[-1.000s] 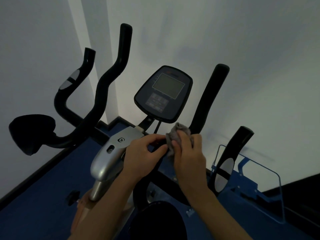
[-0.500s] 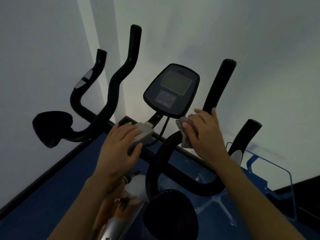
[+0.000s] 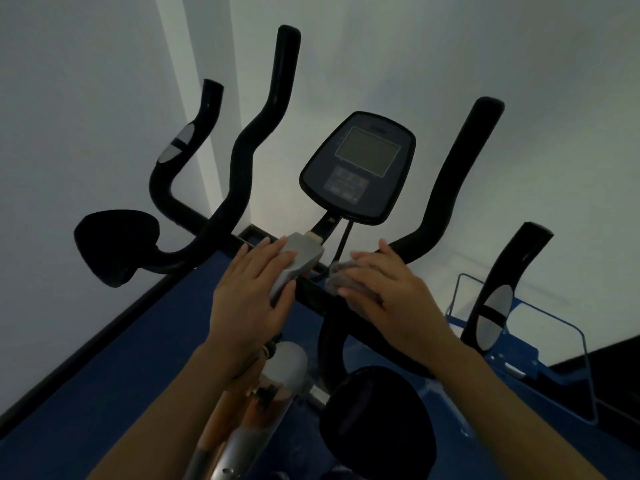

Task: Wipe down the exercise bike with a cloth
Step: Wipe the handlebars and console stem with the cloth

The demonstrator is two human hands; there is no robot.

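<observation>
under the right hand [image 3: 391,299] — fingers flat, pressing — grey cloth [image 3: 336,277] on the handlebar [image 3: 308,293], left hand [image 3: 249,303] flat on silver housing [image 3: 304,252], console [image 3: 356,168] lettering unreadable

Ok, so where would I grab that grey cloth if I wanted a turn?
Probably pinch the bunched edge of the cloth that pokes out past the fingertips, coming in from the left. The right hand lies flat over the rest, pressing it onto the black bar.
</observation>
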